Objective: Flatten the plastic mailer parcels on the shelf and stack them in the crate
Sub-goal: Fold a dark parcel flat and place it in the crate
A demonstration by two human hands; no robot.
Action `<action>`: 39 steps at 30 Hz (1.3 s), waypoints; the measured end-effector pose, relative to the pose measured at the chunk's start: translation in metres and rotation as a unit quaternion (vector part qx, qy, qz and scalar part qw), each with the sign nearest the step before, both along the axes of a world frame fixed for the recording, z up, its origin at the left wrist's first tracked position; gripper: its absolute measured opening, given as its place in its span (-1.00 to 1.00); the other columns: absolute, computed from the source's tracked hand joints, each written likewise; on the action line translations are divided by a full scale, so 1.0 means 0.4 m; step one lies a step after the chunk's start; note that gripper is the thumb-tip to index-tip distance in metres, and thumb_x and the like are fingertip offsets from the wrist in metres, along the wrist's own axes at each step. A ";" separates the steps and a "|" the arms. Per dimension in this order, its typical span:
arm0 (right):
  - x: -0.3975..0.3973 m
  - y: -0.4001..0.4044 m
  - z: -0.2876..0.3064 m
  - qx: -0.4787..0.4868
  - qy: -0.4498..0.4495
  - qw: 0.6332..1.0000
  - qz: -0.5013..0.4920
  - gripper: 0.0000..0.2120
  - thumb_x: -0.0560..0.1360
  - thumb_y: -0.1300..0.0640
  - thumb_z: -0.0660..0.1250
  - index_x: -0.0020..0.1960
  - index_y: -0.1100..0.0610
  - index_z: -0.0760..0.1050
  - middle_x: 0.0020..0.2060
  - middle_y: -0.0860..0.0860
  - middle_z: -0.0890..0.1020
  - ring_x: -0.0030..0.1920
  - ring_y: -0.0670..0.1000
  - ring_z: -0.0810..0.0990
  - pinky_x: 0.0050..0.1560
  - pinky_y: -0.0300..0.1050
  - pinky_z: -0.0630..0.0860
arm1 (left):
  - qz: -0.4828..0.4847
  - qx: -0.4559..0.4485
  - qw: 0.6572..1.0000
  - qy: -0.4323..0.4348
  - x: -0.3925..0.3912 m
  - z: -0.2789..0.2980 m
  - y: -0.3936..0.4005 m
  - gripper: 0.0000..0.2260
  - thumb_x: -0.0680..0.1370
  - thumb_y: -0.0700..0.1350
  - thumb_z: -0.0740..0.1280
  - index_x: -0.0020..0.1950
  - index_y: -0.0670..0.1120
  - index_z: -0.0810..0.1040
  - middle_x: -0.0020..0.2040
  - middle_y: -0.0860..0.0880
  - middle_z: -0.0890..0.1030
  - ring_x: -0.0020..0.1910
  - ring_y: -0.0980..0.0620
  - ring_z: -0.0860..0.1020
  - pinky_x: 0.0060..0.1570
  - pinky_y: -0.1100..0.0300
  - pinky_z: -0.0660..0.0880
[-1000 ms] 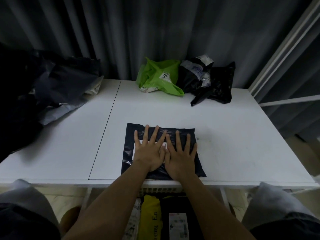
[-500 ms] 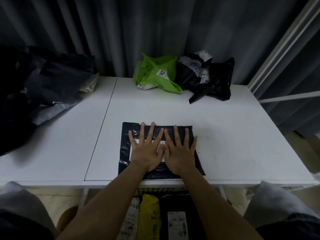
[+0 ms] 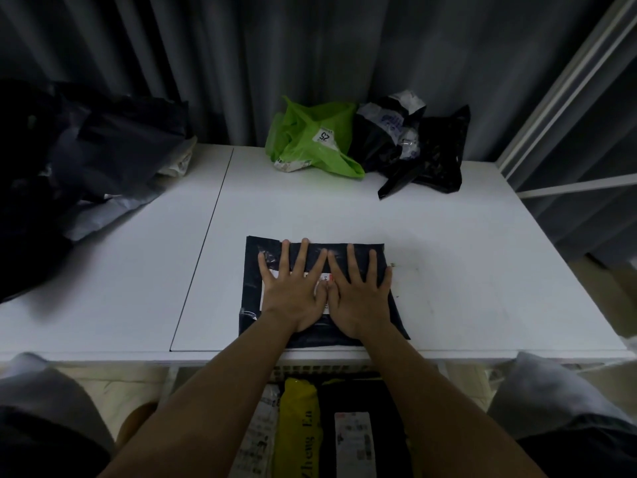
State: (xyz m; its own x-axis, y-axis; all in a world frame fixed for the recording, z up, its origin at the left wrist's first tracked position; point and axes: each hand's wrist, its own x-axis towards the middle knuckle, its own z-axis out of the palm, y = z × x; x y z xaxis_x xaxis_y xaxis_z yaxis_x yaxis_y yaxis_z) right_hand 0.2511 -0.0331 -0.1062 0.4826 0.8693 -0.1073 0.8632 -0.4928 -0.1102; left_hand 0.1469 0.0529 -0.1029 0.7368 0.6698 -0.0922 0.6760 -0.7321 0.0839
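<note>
Dim, cool light from overhead; dark corners, wide-angle bending at the edges, left side blurred.

Head view: we are looking forward and down from head height, sitting close over the white shelf (image 3: 448, 257), its near edge crossing low.

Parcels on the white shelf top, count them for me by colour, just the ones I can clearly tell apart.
Green: 1, the green mailer at the back.
Black or dark: 2, the crumpled black mailer beside it and the flat dark mailer under both hands.
Total: 3. The dark heap at left is too blurred to count.
</note>
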 end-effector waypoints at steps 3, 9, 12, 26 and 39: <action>-0.001 0.001 0.006 -0.009 0.006 1.000 -0.001 -0.32 0.39 -0.25 -0.50 0.50 -0.17 -0.36 0.52 -0.01 -0.33 0.48 0.22 -0.39 0.41 0.33 -0.35 | 0.000 -0.002 1.000 0.003 0.001 0.001 0.000 -0.49 0.63 0.16 -0.17 0.53 0.16 -0.30 0.54 -0.02 -0.34 0.49 -0.16 -0.37 0.34 -0.39 -0.32; -0.001 0.001 0.018 -0.024 0.017 1.000 -0.004 -0.48 0.62 -0.18 -0.21 0.52 -0.17 -0.32 0.52 0.00 -0.32 0.49 0.22 -0.38 0.42 0.33 -0.34 | 0.002 -0.009 1.000 0.010 0.001 0.006 0.000 -0.49 0.62 0.15 -0.15 0.54 0.17 -0.27 0.55 -0.01 -0.32 0.50 -0.16 -0.35 0.32 -0.38 -0.35; -0.001 0.002 0.023 -0.030 0.022 0.999 -0.003 -0.48 0.62 -0.18 -0.21 0.52 -0.18 -0.32 0.53 0.00 -0.31 0.49 0.22 -0.37 0.42 0.33 -0.34 | 0.002 -0.016 1.000 0.017 0.002 0.009 0.002 -0.49 0.62 0.15 -0.16 0.53 0.18 -0.28 0.55 -0.01 -0.32 0.50 -0.16 -0.35 0.32 -0.38 -0.35; 0.002 0.006 0.029 -0.043 0.037 0.998 -0.006 -0.48 0.62 -0.18 -0.19 0.53 -0.19 -0.28 0.54 -0.01 -0.26 0.51 0.20 -0.33 0.42 0.32 -0.33 | 0.007 -0.027 1.000 0.009 -0.001 0.008 0.003 -0.50 0.63 0.17 -0.16 0.53 0.20 -0.27 0.56 -0.01 -0.29 0.51 -0.15 -0.33 0.33 -0.39 -0.33; 0.005 -0.129 0.066 0.151 0.084 0.963 -0.206 -0.43 0.61 -0.14 0.07 0.54 0.08 0.11 0.46 0.13 0.25 0.41 0.16 0.23 0.35 0.08 0.19 | 0.036 -0.055 0.998 -0.015 0.000 0.011 -0.007 -0.49 0.62 0.18 -0.13 0.55 0.17 -0.22 0.56 -0.03 -0.28 0.51 -0.17 -0.32 0.32 -0.40 -0.32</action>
State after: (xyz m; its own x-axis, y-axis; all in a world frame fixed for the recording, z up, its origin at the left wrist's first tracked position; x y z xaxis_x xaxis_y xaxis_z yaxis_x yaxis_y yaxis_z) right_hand 0.2529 -0.0847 -0.0798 0.7913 0.6113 0.0128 0.5581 -0.7137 -0.4233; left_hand 0.1469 0.0501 -0.0985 0.6904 0.7086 -0.1459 0.7227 -0.6668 0.1817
